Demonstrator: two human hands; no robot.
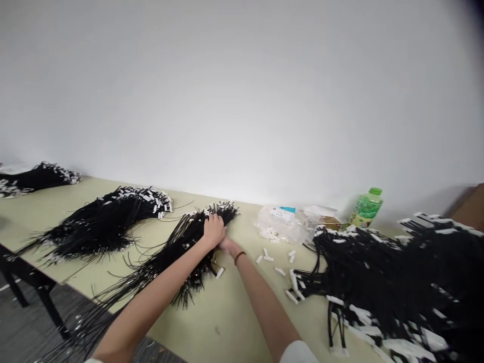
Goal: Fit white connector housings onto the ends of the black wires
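A bundle of thin black cables [181, 237] with small white connectors at its upper end lies across the table, its loose ends trailing toward the front edge. My left hand [214, 230] is closed over the top of this bundle near the connector end, fingers curled across the cables. Right beside it, my right hand [228, 246] grips the same bundle from its right side; most of its fingers are hidden behind the left hand and the cables. One white connector [220, 273] sticks out just below the hands.
Further left on the pale table [242, 322] lie another cable pile [102, 222] and a farther one [41, 175]. To the right are loose white connectors [280, 271], a clear plastic bag [282, 227], a green bottle [366, 209] and a large cable heap [385, 267]. A wall stands behind.
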